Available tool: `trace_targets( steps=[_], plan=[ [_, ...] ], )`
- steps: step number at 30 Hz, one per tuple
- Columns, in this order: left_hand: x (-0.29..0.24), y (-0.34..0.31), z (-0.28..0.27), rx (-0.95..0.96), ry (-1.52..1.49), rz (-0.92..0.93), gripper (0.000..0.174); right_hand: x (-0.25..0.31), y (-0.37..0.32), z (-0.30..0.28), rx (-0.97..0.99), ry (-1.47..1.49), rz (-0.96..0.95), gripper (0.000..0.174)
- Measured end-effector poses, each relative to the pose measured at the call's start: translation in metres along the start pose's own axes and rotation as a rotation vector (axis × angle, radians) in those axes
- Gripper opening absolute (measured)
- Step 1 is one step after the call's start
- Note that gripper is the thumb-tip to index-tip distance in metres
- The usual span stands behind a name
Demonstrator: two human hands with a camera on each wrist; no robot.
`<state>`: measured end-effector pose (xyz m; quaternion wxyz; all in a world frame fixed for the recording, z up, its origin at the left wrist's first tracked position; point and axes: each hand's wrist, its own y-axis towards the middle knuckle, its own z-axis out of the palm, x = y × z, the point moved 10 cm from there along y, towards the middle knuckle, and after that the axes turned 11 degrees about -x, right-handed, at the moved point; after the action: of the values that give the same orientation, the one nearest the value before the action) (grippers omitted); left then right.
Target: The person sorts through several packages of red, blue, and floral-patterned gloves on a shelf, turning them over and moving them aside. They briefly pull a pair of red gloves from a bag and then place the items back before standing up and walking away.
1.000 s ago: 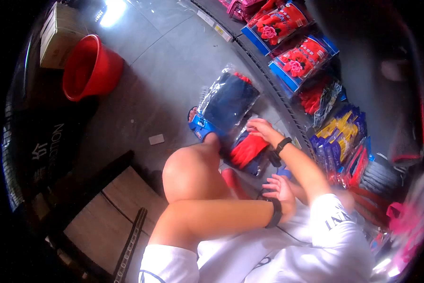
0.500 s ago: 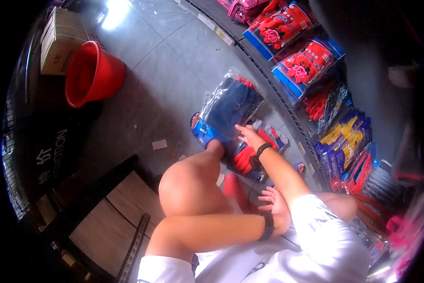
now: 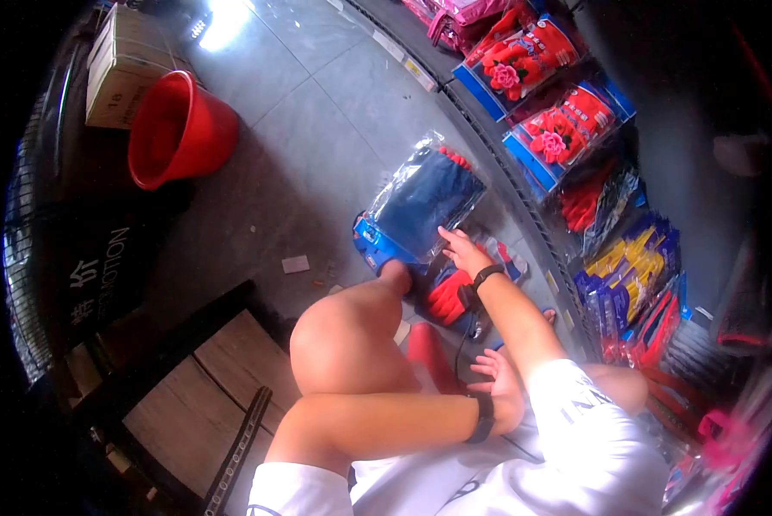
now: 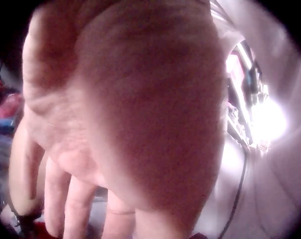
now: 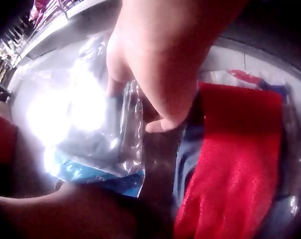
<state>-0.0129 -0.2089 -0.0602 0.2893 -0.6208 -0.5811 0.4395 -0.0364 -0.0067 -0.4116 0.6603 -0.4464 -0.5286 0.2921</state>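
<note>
In the head view, my right hand (image 3: 467,253) reaches to the near right edge of a clear plastic packet (image 3: 429,202) with dark blue contents, red tips and a blue card end. Its fingers are extended at the packet's edge; in the right wrist view, the hand (image 5: 163,69) overlaps the shiny plastic (image 5: 98,139). Beside and below it lie red gloves (image 3: 448,294) with dark blue parts, large in the right wrist view. My left hand (image 3: 502,387) lies near my lap, palm up, fingers loosely extended. Its bare palm (image 4: 140,114) fills the left wrist view.
A shelf on the right holds red glove packs (image 3: 571,125) with flower prints and yellow-purple packets (image 3: 631,262). A red bucket (image 3: 188,133) stands by a carton (image 3: 128,69) on the grey floor. My knee (image 3: 339,344) is left of the hands; a wood-topped stand (image 3: 205,396) is lower left.
My right hand has moved left from over the red gloves to the edge of the dark blue packet. My left hand stays near my lap, palm up. The head view has shifted slightly.
</note>
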Motion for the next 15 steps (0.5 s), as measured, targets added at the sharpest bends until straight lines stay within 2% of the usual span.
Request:
trace_targets(
  steps=[2, 5, 8, 11, 14, 15],
  plan=[
    [-0.001, 0.01, 0.002, 0.007, -0.015, -0.071, 0.04, -0.017, 0.018, 0.001, 0.026, 0.025, 0.06, 0.038],
    [-0.004, 0.015, 0.003, -0.007, -0.029, -0.024, 0.037, -0.004, -0.002, -0.001, -0.128, -0.019, 0.087, 0.029],
    [0.002, 0.008, 0.004, 0.082, -0.04, -0.067, 0.042, -0.008, 0.017, 0.0, -0.008, -0.046, 0.071, 0.035],
    [-0.002, 0.017, 0.008, 0.066, 0.04, -0.063, 0.044, 0.022, 0.003, 0.0, -0.053, -0.178, -0.133, 0.031],
    [0.0, 0.022, 0.006, 0.033, 0.05, -0.093, 0.044, 0.083, -0.033, 0.005, -0.15, -0.518, -0.549, 0.024],
    [0.003, 0.015, 0.002, -0.008, 0.028, -0.075, 0.042, 0.094, -0.039, 0.006, -0.144, -0.491, -0.609, 0.025]
  ],
)
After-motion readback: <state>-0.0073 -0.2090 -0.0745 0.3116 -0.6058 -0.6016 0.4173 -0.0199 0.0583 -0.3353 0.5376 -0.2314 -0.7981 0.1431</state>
